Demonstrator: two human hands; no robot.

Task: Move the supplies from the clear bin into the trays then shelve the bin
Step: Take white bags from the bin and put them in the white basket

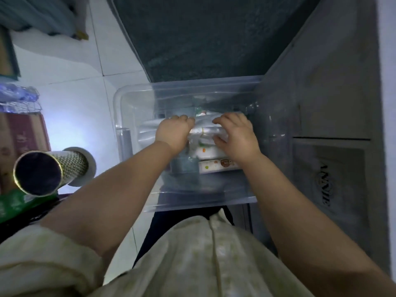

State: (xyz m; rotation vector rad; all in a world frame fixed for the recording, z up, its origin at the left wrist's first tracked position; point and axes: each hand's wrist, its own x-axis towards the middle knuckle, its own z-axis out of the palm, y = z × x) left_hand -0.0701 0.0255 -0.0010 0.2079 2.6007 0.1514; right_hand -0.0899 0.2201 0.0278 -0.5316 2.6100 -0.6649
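**Clear bin with supplies, both grips inside**

- Clear bin (132,99): centre of the frame, open-topped. Its far rim meets the near end of a dark mat (203,35) and its right side lies against a grey cabinet (321,103).
- Contents: a wrapped bundle (205,131) in shiny plastic on top at mid-bin. Below it in the frame are a white box with coloured prints (216,165) and a teal packet (184,166) just left of the box. Further items under the bundle are too blurred to tell.
- Left grip (172,133): inside the bin, fingers curled down over the left end of the wrapped bundle, holding it.
- Right grip (235,136): inside the bin, fingers curled over the right end of the bundle with the thumb tucked against its near side, clasping it.
- Surroundings: white tiled floor (70,61) at upper left; a cardboard tube (42,170) with a patterned wrap at lower left; a wire basket (21,101) at the left edge; a cream garment (192,254) across the bottom of the frame.
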